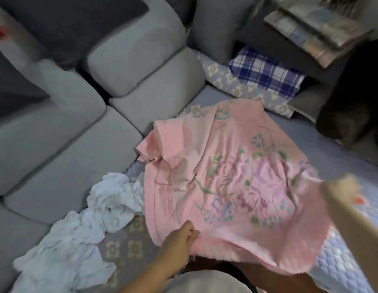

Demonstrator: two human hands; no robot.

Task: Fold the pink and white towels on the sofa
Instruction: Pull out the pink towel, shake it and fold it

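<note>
Right now the pink towel (230,172) lies spread over the quilted sofa seat (342,256) in the centre and lower right of the frame, its flowered side up, with the far left corner flopped back on itself. The left hand (181,240), at lower centre, has its fingers curled round the towel's near edge, seemingly pinching it so the cloth can be drawn taut. The right hand (342,193), at the right edge of the frame, is blurred; it sits at the towel's right-hand edge and looks to be gripping it, though I cannot tell for certain how the fingers lie. Holding two edges at once probably serves to flatten the towel before a first fold, so folding appears barely begun.

Just beside it, toward the lower left, the white towel (95,210) lies in a crumpled heap, touching the pink one's left edge and not yet dealt with. Grey cushions (141,66) fill the upper left; a blue checked cloth (266,75) sits at upper right.
</note>
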